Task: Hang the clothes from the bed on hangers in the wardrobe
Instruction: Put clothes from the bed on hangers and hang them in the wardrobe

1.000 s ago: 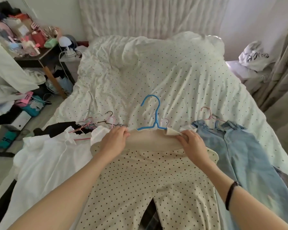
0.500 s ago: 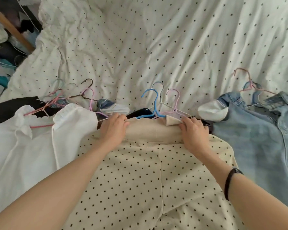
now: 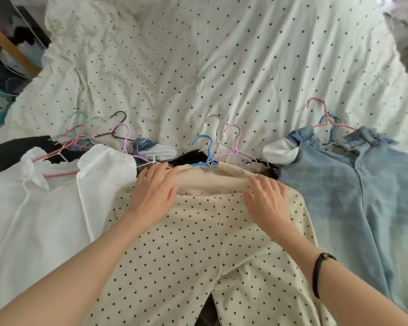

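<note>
In the head view, dotted trousers lay on the bed, waistband over a blue hanger. The left hand and right hand rested flat on the waistband, fingers spread. A white blouse lay to the left on a pink hanger, jeans to the right.

Soft matt cloth is seen in the dotted trousers and the creased bedsheet. Beside the trousers, faded denim jeans look coarser. The blue hanger appears smooth-coated.
</note>
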Motion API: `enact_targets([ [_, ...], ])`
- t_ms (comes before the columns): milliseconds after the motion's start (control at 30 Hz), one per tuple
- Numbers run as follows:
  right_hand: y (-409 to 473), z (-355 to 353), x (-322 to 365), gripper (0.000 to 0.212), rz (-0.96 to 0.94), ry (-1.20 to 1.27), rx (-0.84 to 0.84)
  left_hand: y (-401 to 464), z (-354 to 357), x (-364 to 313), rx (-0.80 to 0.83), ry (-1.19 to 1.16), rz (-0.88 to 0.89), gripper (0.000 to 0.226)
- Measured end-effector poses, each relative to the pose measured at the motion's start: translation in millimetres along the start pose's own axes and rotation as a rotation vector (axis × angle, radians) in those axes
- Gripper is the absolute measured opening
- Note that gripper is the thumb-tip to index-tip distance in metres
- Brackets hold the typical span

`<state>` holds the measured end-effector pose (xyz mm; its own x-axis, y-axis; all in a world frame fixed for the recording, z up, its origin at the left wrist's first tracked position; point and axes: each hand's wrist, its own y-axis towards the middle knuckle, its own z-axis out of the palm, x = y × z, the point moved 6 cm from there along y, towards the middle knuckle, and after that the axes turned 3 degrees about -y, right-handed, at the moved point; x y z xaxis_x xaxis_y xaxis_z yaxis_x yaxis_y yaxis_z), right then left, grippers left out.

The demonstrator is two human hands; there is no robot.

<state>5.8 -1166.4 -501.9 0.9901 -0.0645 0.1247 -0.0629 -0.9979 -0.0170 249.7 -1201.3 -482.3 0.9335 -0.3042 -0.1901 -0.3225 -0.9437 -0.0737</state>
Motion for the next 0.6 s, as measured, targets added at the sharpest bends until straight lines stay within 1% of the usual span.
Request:
enact_targets([
  [100,-30.5,-29.4,5.1,0.040,-0.012,0.000,0.019,-32.3,-23.1,-18.2,0.023,0.005,0.025,0.048],
  [167,-58.2,-54.6,8.4,0.042,0.027,0.042,0.001,-59.5,-39.0,-36.6,0.034,-0.012,0.052,0.050],
  [267,-110.2,-93.1,12.7,0.050,0.093,0.119,-0.046,-102.5,-62.4,-63.3,0.032,-0.036,0.074,0.050],
  [400,-189.9,-132.0,16.8,0.054,0.165,0.128,-0.049,-158.5,-85.3,-100.0,0.048,-0.071,0.130,0.047],
  [500,-248.4,-162.8,17.3,0.057,0.220,0.115,-0.072,-200.8,-100.4,-136.0,0.068,-0.103,0.216,0.051],
  [600,-309.6,-193.7,12.4,0.055,0.336,0.095,-0.147,-242.0,-120.2,-180.4,0.094,-0.147,0.370,0.062],
])
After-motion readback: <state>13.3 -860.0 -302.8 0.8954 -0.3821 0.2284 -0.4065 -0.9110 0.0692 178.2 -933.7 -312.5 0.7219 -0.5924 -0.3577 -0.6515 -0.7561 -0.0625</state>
